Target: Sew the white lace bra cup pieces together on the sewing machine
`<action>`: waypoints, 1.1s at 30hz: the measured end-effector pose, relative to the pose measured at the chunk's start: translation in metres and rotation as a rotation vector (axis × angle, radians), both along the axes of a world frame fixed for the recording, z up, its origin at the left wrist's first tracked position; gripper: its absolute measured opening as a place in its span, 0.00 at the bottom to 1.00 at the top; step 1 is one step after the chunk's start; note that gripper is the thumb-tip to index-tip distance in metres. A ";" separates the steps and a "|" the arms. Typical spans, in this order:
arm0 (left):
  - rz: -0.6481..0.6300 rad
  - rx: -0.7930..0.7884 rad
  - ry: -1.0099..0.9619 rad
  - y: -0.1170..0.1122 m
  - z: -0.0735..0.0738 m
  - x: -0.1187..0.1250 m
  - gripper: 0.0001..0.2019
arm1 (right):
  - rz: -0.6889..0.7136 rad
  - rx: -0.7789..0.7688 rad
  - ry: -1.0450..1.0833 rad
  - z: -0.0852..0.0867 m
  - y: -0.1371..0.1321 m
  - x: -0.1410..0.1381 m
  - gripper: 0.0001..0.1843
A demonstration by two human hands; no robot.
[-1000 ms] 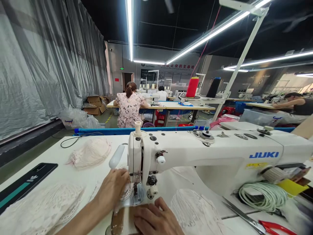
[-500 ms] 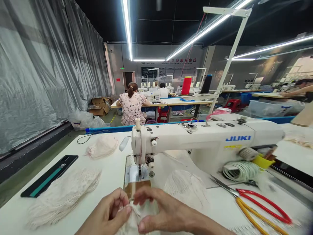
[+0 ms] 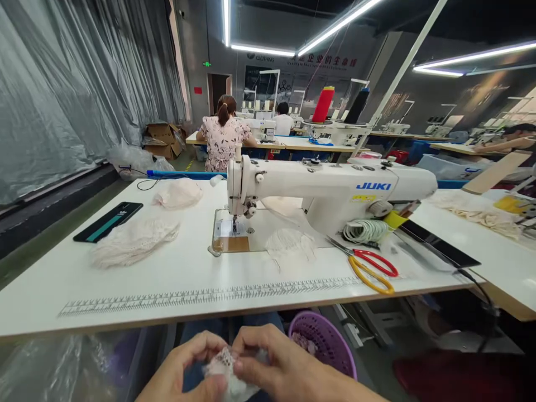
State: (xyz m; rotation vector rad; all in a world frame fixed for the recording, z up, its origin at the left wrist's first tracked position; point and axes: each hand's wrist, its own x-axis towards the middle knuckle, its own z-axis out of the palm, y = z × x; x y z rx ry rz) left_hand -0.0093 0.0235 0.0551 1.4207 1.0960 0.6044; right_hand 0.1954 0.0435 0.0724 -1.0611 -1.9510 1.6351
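Observation:
Over my lap, below the table's front edge, a piece of white lace fabric (image 3: 226, 368) is bunched between both hands. My left hand (image 3: 188, 368) pinches its left side, thumb on top. My right hand (image 3: 276, 357) grips the other side, thumb and fingertips pressed on the lace. Beyond them stands a white JUKI sewing machine (image 3: 326, 184), with nothing of the held piece under its presser foot (image 3: 235, 224). A stack of white lace pieces (image 3: 136, 240) lies left of the machine, and a bundle of cream strands (image 3: 290, 244) lies right of the needle plate.
Scissors with red and yellow handles (image 3: 372, 268) lie on the right of the table (image 3: 176, 273). A printed ruler (image 3: 209, 295) runs along its front. A dark case (image 3: 109, 222) and a pale fabric pile (image 3: 178, 192) are at left. A purple basket (image 3: 345, 352) stands below.
Both hands, with the lace fabric, have moved from above the table near the needle plate down to my lap. The view has tilted downward. My right fingers have closed on the lace.

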 end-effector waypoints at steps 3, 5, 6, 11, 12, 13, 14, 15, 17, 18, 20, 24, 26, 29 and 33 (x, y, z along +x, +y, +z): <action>-0.024 -0.066 -0.058 -0.007 -0.022 0.002 0.21 | 0.023 -0.097 0.098 -0.011 -0.006 0.004 0.11; -0.007 -0.130 -0.153 -0.012 -0.036 0.002 0.21 | 0.024 -0.186 0.130 -0.016 -0.009 0.009 0.13; 0.001 -0.177 -0.217 -0.014 -0.042 0.002 0.20 | 0.023 -0.229 0.140 -0.018 -0.011 0.012 0.15; 0.047 -0.340 -0.391 -0.027 -0.056 0.006 0.18 | 0.003 -0.320 0.136 -0.028 -0.018 0.017 0.17; 0.053 -0.347 -0.396 -0.029 -0.057 0.008 0.18 | -0.004 -0.327 0.127 -0.030 -0.019 0.017 0.17; 0.061 -0.357 -0.397 -0.029 -0.057 0.010 0.18 | -0.011 -0.333 0.118 -0.031 -0.020 0.017 0.18; 0.073 -0.371 -0.395 -0.030 -0.057 0.012 0.18 | -0.019 -0.336 0.106 -0.033 -0.020 0.017 0.18; 0.087 -0.385 -0.387 -0.030 -0.057 0.013 0.18 | -0.025 -0.336 0.093 -0.034 -0.020 0.017 0.18; 0.112 -0.403 -0.362 -0.029 -0.058 0.014 0.17 | -0.037 -0.339 0.069 -0.036 -0.019 0.019 0.19; 0.117 -0.411 -0.351 -0.029 -0.058 0.015 0.17 | -0.041 -0.341 0.059 -0.037 -0.018 0.020 0.19; 0.113 -0.423 -0.340 -0.028 -0.059 0.015 0.17 | -0.042 -0.347 0.045 -0.039 -0.017 0.022 0.20; 0.097 -0.433 -0.342 -0.027 -0.061 0.017 0.17 | -0.005 -0.305 0.022 -0.043 -0.016 0.021 0.19; 0.096 -0.425 -0.353 -0.027 -0.064 0.018 0.17 | 0.002 -0.267 0.018 -0.045 -0.016 0.020 0.18; 0.098 -0.390 -0.349 -0.027 -0.070 0.017 0.17 | -0.036 -0.218 0.006 -0.050 -0.016 0.020 0.17; 0.129 -0.139 -0.030 -0.029 -0.074 0.014 0.12 | -0.006 -0.062 -0.074 -0.057 -0.018 0.021 0.14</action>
